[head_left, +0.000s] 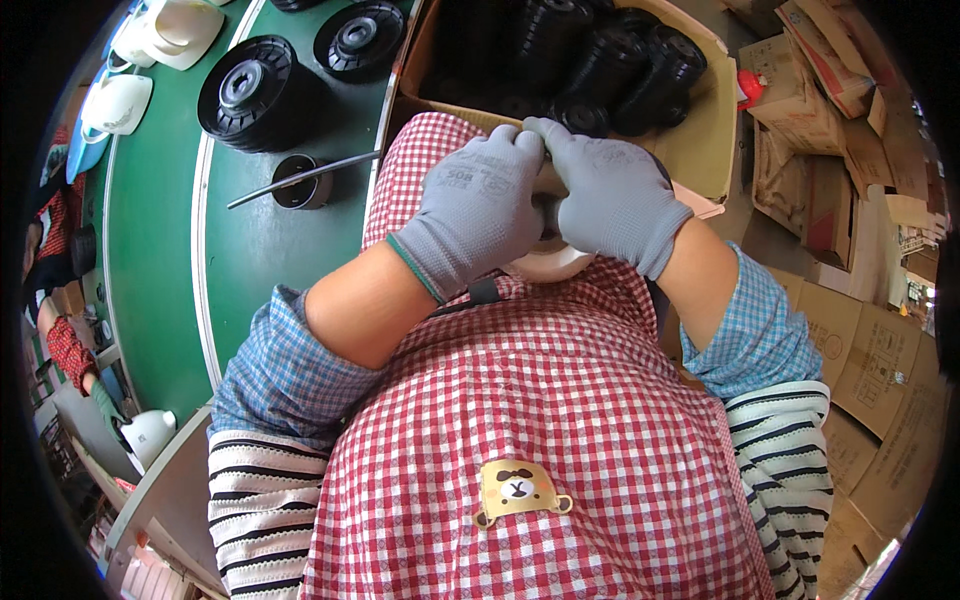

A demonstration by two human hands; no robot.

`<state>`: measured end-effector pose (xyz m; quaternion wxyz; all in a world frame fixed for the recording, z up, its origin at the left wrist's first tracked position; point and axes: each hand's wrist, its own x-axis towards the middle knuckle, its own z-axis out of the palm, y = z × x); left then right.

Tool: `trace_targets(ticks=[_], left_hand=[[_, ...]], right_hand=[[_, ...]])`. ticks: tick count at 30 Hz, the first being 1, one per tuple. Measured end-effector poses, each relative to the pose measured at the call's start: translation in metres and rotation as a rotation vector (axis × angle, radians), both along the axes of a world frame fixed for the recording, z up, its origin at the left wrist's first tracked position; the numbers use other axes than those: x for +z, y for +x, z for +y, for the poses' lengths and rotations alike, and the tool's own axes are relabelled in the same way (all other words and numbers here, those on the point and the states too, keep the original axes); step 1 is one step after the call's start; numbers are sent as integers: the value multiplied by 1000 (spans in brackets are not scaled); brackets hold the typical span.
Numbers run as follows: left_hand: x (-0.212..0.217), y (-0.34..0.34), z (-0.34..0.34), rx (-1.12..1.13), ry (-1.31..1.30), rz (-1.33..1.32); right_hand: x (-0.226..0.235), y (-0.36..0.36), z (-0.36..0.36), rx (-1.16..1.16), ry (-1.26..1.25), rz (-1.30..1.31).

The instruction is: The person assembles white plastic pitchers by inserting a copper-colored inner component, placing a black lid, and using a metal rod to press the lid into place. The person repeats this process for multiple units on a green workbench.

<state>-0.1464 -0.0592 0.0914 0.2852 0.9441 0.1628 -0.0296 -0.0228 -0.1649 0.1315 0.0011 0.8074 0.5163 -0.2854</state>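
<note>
White part (pixel 553 262) inside two-handed grip (pixel 545 205)

Light: I see bright, even daylight, soft shadows | Glare: mild sheen on green conveyor belt (pixel 160 250) | Focus: centre sharp | Edges: heavy fisheye bending, black vignette corners, blurred rim
</note>
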Motion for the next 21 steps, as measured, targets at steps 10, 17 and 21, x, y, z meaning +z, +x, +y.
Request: trace_targets(ticks=[10,17,21], left_hand=[[-5,-20,35,-117,-250,-269],[-6,-77,54,-12,-599,-345],[-6,-73,26,-175,-154,-512]], right_hand=[[-10,26,-16,-92,350,571],[-24,24,-106,-535,296,753],[-50,9,-125,-636,403,806]])
